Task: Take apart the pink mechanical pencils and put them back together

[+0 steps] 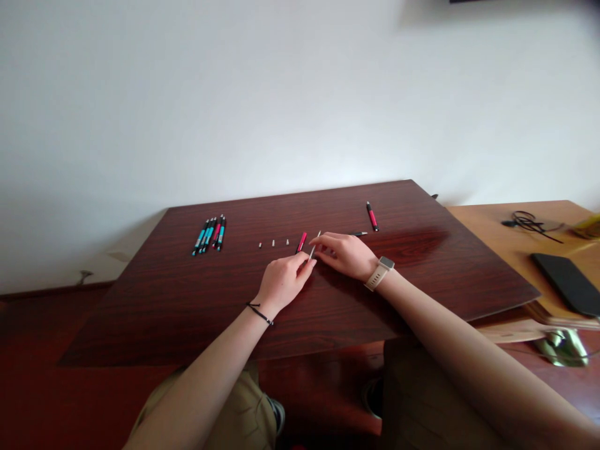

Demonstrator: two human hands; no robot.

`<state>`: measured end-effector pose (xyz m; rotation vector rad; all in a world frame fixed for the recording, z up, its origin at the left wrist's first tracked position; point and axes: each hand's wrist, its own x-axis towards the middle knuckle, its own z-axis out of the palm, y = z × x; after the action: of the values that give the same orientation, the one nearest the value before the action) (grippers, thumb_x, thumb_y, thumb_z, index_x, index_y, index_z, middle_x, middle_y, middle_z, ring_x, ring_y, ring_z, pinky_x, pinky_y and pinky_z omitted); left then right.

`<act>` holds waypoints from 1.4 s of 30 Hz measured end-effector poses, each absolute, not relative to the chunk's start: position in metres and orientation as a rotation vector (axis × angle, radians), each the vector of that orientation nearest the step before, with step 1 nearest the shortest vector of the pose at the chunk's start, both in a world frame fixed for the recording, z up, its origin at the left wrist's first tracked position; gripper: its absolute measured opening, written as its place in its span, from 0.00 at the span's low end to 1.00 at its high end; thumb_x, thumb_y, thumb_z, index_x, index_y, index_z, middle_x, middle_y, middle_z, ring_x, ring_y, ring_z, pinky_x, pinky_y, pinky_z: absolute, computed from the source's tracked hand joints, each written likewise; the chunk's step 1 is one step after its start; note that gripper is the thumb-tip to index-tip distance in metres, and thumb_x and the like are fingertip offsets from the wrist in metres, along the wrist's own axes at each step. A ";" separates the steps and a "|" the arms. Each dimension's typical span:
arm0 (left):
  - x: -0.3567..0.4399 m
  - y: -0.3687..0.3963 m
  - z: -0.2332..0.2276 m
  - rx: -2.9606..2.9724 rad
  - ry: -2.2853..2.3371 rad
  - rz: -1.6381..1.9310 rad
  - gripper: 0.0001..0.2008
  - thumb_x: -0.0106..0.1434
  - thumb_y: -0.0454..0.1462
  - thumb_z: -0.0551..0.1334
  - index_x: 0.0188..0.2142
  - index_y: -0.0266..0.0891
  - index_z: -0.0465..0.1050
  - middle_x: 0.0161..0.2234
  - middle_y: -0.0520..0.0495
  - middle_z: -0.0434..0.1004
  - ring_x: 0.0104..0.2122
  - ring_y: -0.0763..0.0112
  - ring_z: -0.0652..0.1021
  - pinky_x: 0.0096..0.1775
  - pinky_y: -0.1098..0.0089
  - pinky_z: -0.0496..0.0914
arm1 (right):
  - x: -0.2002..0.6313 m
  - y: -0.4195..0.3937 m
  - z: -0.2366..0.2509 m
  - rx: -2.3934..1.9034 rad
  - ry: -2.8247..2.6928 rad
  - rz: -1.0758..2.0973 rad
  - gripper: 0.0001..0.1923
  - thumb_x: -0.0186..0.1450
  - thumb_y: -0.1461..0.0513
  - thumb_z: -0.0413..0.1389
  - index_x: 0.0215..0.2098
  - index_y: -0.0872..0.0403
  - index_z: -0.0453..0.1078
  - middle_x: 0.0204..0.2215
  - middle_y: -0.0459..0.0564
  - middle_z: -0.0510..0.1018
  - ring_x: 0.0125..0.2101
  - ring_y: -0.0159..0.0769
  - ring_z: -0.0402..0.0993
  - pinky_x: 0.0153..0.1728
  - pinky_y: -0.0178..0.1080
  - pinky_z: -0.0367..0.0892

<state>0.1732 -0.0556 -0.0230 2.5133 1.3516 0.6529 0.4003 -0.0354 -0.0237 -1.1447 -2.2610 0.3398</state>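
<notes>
Pen refill [313,249] between both hands [313,270]

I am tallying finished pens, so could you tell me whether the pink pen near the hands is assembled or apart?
Apart: the pink barrel lies alone, and the left hand holds a thin refill.

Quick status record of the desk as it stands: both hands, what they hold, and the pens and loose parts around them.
left hand: on the table, fingertips pinching a thin white rod
right hand: fingertips at the same rod, smartwatch on the wrist
pink barrel: lies just left of the rod
small white pieces: three in a row, left of the pink barrel
pen bundle: teal and red pens side by side, far left
single pink pen: far side, apart
table: dark wood
</notes>
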 end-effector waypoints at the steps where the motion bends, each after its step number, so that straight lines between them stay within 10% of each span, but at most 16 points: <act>1: 0.173 -0.056 -0.023 2.516 1.352 0.648 0.15 0.78 0.45 0.57 0.39 0.43 0.78 0.33 0.48 0.85 0.32 0.63 0.82 0.34 0.67 0.63 | 0.401 -0.033 -0.024 -1.168 -2.270 0.321 0.14 0.75 0.61 0.58 0.57 0.49 0.76 0.47 0.51 0.84 0.43 0.39 0.82 0.45 0.38 0.72; 42: 0.173 -0.057 -0.023 2.515 1.345 0.582 0.16 0.79 0.44 0.56 0.38 0.44 0.79 0.37 0.47 0.87 0.36 0.61 0.85 0.37 0.67 0.67 | 0.424 -0.010 -0.027 -1.386 -2.367 0.120 0.14 0.74 0.63 0.58 0.55 0.51 0.79 0.52 0.56 0.80 0.52 0.48 0.72 0.55 0.47 0.67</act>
<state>0.1729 -0.0567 -0.0232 2.5153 1.3451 0.5816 0.4239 -0.0104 -0.0269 -1.3862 -2.3669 0.1204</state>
